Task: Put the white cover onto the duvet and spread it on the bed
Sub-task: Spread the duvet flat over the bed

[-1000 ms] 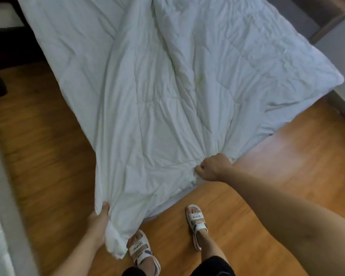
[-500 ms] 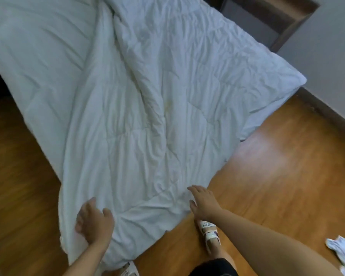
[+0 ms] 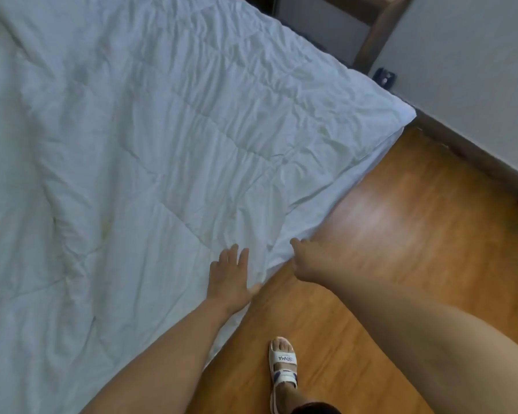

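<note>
Left hand (image 3: 230, 276) flat on duvet (image 3: 150, 138), right hand (image 3: 307, 258) at its edge

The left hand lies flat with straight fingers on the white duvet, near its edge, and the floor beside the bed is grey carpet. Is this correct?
Not quite. The head view shows the floor is brown wood, not grey carpet. The rest holds: the left hand lies flat, fingers straight, on the white duvet near its edge.

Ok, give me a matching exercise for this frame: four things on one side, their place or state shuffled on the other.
Things:
1. left hand
2. right hand
3. sandal
4. duvet

Places or states:
A. on the wooden floor
B. spread wrinkled over the bed
C. flat on the duvet, fingers straight
D. at the duvet's near edge, over the floor

Pairs: 1-C, 2-D, 3-A, 4-B
</note>
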### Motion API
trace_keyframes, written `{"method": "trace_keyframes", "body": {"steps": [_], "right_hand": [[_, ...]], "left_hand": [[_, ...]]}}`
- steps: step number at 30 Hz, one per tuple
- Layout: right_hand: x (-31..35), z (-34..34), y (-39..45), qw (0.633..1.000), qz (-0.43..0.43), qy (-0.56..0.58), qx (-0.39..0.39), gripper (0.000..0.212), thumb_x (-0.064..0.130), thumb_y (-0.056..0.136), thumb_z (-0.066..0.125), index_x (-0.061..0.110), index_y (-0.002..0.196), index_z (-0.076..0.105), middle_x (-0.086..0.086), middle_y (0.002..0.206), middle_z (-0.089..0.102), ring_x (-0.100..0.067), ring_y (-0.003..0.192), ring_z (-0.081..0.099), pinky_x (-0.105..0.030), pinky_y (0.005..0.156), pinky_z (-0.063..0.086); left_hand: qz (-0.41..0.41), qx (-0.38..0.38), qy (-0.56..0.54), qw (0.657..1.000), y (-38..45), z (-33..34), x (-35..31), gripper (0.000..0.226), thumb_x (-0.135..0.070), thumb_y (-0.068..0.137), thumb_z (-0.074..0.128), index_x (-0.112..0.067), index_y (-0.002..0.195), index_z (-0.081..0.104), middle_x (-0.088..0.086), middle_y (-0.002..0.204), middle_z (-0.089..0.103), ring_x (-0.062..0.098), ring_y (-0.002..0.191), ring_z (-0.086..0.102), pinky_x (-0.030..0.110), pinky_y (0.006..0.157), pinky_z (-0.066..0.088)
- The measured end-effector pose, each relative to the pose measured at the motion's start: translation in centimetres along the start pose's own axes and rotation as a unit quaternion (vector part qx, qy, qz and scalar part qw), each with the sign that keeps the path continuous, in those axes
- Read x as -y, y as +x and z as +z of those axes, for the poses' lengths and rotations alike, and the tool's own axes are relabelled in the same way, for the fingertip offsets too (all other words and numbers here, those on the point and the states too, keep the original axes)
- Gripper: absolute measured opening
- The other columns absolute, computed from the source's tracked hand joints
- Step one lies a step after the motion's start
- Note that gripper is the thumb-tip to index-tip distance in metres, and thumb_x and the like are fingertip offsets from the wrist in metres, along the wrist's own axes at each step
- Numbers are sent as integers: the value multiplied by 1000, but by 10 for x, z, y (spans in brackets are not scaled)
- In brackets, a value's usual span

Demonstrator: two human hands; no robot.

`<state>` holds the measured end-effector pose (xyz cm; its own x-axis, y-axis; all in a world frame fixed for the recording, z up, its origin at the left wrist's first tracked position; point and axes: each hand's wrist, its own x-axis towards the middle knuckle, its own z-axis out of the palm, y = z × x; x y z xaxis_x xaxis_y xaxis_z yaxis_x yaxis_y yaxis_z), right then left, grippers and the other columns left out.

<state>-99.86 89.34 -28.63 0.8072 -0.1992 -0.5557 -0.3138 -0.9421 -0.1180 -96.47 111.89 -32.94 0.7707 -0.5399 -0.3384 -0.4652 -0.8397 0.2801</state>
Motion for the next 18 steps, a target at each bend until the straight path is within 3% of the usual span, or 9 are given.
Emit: {"method": "trace_keyframes", "body": {"steps": [2,4,7,9,11,13,15,17,18], "right_hand": [[-40,-21,29,1000,-13,-15,-7,32,19,93,48,13,125,44,-10,110,52,-34,102,56,-44,84,51],[-69,-40,59,999,-19,-27,-7,36,17,94,48,12,129,42,-11,113,50,-35,105,55,-45,87,51],[-97,-58,99,999,-29,-46,-5,47,17,96,49,13,140,35,-11,121,48,-34,108,51,-47,88,51],[-105,-65,123,997,-35,-64,-9,60,14,93,52,15,149,28,-10,130,45,-34,113,47,-46,89,51],[-105,-72,149,996,-41,-79,-32,72,16,90,58,21,151,20,-9,143,34,-37,128,39,-48,96,48],[-99,-79,175,989,-53,-128,-51,91,26,89,66,26,156,4,-9,158,12,-42,145,19,-55,111,34],[-93,-81,199,981,-52,-180,-48,106,38,87,70,29,158,-8,-10,161,-1,-45,150,3,-64,119,12],[-91,-78,221,974,-60,-211,-62,97,37,88,67,30,158,1,-9,156,12,-45,149,9,-69,115,-11],[-91,-81,232,970,-78,-216,-86,82,30,89,64,28,156,17,-8,149,28,-42,145,22,-67,115,-13]], "left_hand": [[-61,31,45,997,43,3,-28,107,-80,81,47,-20,158,4,14,160,6,40,147,17,56,111,28],[-120,65,97,986,79,10,-36,107,-69,85,58,-15,158,1,18,156,15,44,141,27,56,106,35],[-119,25,113,986,102,16,-24,67,-29,90,67,-15,147,36,14,129,49,36,111,54,45,83,53],[-108,-5,35,993,106,10,-5,44,-15,94,58,-16,137,46,10,116,57,29,97,57,35,73,49],[-140,-9,-139,980,111,-12,12,33,-12,94,52,-16,127,55,6,107,66,23,89,61,31,68,45],[-204,-2,-329,922,114,-45,17,22,-20,89,60,-22,109,69,-4,95,71,16,84,65,27,70,49],[-231,18,-446,864,114,-68,11,15,-27,70,61,-31,79,71,-12,79,68,11,76,62,26,68,47],[-234,60,-463,853,114,-71,-4,17,-21,56,51,-28,57,67,-13,63,63,11,67,58,27,63,43],[-236,83,-455,855,117,-68,-11,18,-18,57,51,-27,57,67,-13,61,64,12,67,60,26,63,43]]}}
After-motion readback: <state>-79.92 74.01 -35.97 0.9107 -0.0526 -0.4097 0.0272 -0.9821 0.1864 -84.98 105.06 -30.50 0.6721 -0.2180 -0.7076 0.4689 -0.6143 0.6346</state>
